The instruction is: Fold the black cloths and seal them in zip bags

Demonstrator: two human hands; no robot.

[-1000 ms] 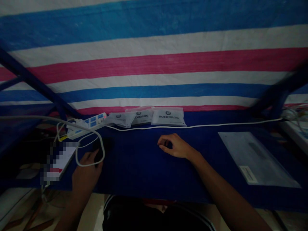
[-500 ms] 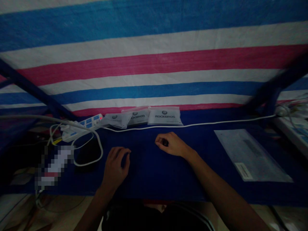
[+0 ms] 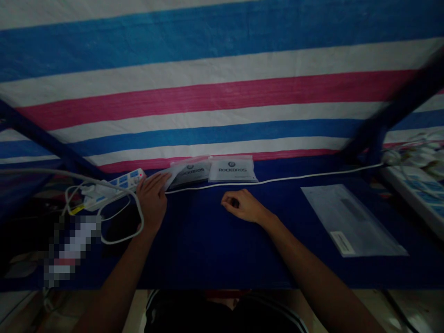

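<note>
Clear plastic ROCKBROS pouch (image 3: 189,172), light, soft and likely slippery, lay upper centre of the frame, its edge under the left hand's (image 3: 151,200) spread, unclenched fingers, best pinched there; right hand (image 3: 243,206) curled empty

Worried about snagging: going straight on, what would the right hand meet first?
The right hand would probably meet the thin white cable first, just before a ROCKBROS packet; depth is unclear.

Clear ROCKBROS plastic pouches (image 3: 231,169) lying flat in a row
</note>
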